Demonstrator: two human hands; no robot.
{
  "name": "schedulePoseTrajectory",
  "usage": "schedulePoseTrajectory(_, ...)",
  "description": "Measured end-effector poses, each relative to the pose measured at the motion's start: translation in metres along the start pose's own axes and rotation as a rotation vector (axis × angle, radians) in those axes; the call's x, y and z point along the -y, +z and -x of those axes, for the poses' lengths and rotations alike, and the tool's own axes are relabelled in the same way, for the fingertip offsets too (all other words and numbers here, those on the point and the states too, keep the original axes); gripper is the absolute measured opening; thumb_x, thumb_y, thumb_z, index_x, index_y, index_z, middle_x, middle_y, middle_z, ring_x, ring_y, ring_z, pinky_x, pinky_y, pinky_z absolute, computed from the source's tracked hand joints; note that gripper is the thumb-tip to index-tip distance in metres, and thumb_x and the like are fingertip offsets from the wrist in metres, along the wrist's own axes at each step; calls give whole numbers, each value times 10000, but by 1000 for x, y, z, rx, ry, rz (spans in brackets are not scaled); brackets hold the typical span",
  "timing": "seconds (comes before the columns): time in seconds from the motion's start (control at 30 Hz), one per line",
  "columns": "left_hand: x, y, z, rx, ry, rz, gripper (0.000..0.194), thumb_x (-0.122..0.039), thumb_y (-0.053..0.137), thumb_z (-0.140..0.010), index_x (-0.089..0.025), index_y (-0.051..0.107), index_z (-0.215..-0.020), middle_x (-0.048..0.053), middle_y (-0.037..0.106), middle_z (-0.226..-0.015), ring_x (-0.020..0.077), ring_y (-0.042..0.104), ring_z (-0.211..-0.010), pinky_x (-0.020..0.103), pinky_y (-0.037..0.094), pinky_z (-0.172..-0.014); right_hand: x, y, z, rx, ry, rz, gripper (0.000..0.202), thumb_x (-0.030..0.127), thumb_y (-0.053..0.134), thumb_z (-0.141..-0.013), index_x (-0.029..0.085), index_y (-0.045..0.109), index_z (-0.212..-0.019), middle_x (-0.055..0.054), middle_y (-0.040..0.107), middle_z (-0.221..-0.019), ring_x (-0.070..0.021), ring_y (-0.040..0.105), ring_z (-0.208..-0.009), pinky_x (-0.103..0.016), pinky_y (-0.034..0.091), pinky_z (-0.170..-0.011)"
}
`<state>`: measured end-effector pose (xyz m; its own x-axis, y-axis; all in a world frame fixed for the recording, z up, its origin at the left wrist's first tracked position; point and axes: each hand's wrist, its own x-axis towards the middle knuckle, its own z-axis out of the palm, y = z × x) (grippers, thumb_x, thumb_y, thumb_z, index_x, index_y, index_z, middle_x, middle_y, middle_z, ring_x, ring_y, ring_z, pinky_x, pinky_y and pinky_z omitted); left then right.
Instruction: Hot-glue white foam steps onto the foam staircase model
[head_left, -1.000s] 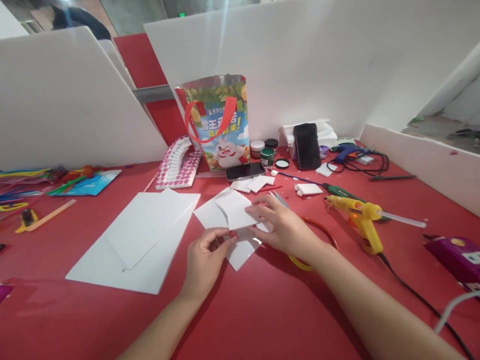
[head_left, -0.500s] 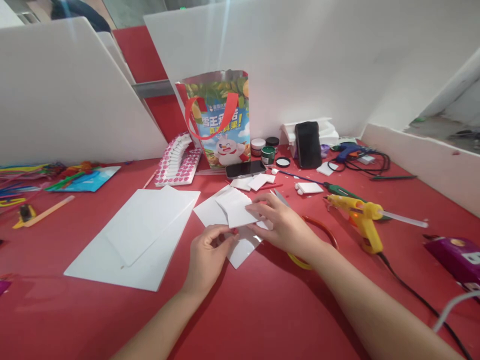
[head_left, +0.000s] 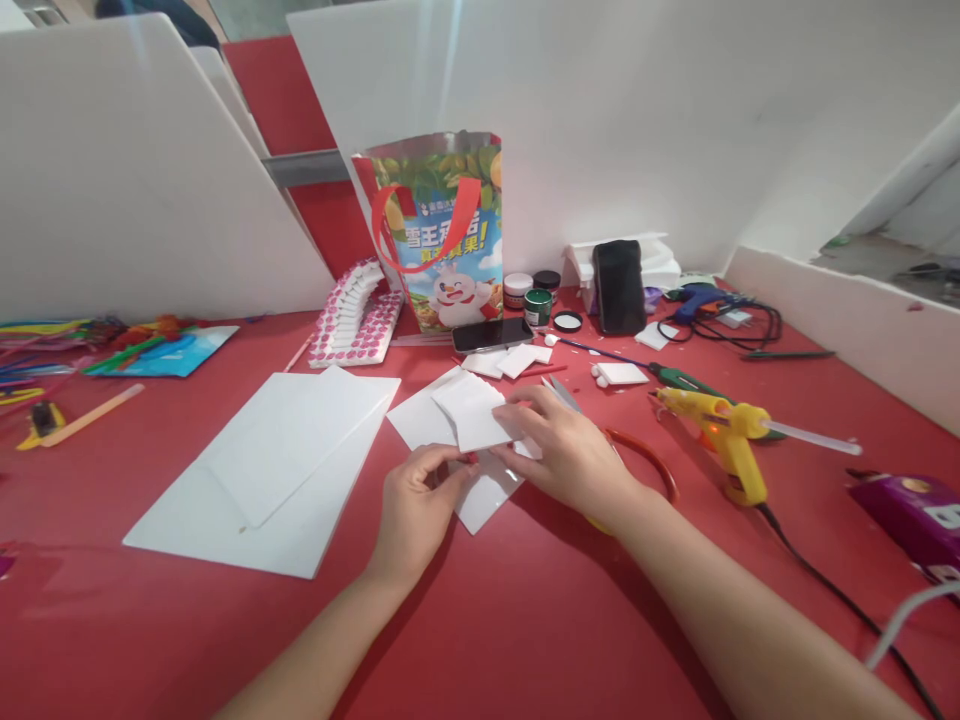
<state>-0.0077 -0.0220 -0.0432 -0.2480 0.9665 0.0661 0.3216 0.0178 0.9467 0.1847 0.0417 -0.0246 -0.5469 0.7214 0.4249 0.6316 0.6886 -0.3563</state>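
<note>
Near the middle of the table, my right hand (head_left: 566, 445) holds a small, slightly curved white foam board piece (head_left: 480, 415) by its right side, fingers above and thumb below. My left hand (head_left: 420, 505) is closed in a pinch at the piece's near corner. A speck of red shows at its fingertips, too small to name. Beneath both hands lie a larger white sheet (head_left: 416, 410) and a shiny clear-looking sheet (head_left: 480, 505), both partly covered. Scissors with orange-yellow handles (head_left: 649, 455) lie partly hidden under my right forearm.
White boards (head_left: 262, 470) lie at left. A yellow glue gun (head_left: 712, 420) with its cord rests at right, near a purple packet (head_left: 904, 520). Behind stand a printed bag (head_left: 450, 240), paint jars (head_left: 537, 308), a flat phone (head_left: 491, 336) and an upright phone (head_left: 618, 288).
The camera view has shifted slightly. Both hands keep nearly the same grip and place around the white foam board piece.
</note>
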Motion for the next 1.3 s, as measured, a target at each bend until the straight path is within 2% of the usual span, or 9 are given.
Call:
schedulePoseTrajectory(0.13, -1, 0, 0, -16, 0, -5, 93, -310, 753, -732, -222, 758, -764, -9, 702, -717, 137, 538, -609, 262, 462, -604, 0, 1, -1, -16, -4, -1, 269, 355, 680, -917, 189, 652, -1127, -115, 644, -1150, -209, 659, -850, -288, 492, -628)
schedulePoseTrajectory(0.47, -4, 2, -1, -23, -59, -2, 124, -327, 749, -714, -214, 768, -760, 19, 744, -741, 178, 607, -660, 294, 485, -632, -1, 2, -1, -34, -21, -20, 249, 319, 695, -907, 180, 657, -1110, -117, 644, -1136, -203, 642, -816, -290, 480, -636)
schedulePoseTrajectory(0.67, -5, 2, -1, -43, -35, -5, 118, -326, 745, -718, -218, 777, -756, 25, 753, -758, 185, 624, -681, 298, 489, -637, 0, 1, 0, -39, -30, -8, 254, 320, 691, -905, 184, 654, -1115, -111, 644, -1122, -195, 637, -788, -281, 457, -598)
schedulePoseTrajectory(1.13, -1, 2, 0, -25, 33, -10, 71, -289, 749, -762, -231, 779, -788, 29, 756, -822, 189, 639, -738, 300, 508, -675, -1, -2, 0, 0, -27, -15, 271, 319, 656, -924, 198, 631, -1165, -128, 632, -1177, -227, 656, -879, -314, 511, -657)
schedulePoseTrajectory(1.3, -3, -3, 2, -2, 17, -20, 71, -284, 760, -764, -231, 764, -812, 9, 722, -807, 159, 591, -681, 271, 496, -636, -2, -8, 0, 66, -46, -33, 330, 304, 620, -944, 210, 582, -1258, -142, 607, -1229, -259, 657, -983, -369, 556, -752)
